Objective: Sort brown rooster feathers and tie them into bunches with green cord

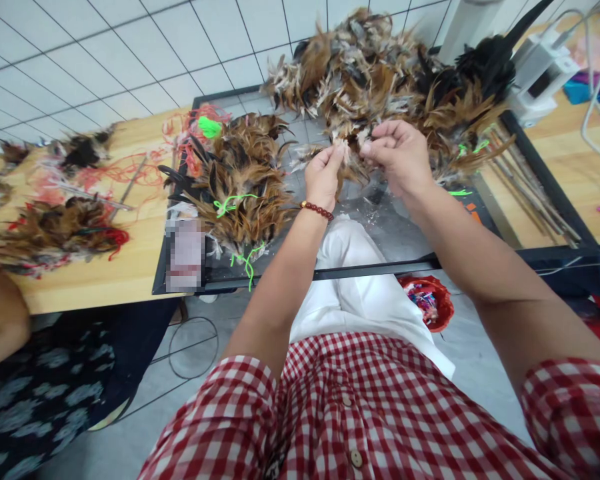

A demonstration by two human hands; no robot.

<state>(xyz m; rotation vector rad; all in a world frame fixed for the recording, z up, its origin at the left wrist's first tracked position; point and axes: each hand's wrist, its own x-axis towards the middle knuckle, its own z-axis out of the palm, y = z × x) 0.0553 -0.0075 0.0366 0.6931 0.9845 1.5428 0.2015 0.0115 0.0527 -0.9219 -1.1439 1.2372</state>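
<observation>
My left hand (323,175), with a red bead bracelet at the wrist, pinches a small tuft of brown and white feathers (349,168) over the glass table (390,233). My right hand (400,155) is closed on the same tuft from the right, fingers curled. Behind my hands lies a big loose heap of brown, black and white feathers (380,73). To the left sit finished feather bundles (243,193) tied with green string.
A wooden table (110,267) at left carries more feather bundles (55,230) and red string. Thin sticks (525,180) lie along the glass table's right side. A red basket (430,301) stands on the floor. Another person sits at the left edge.
</observation>
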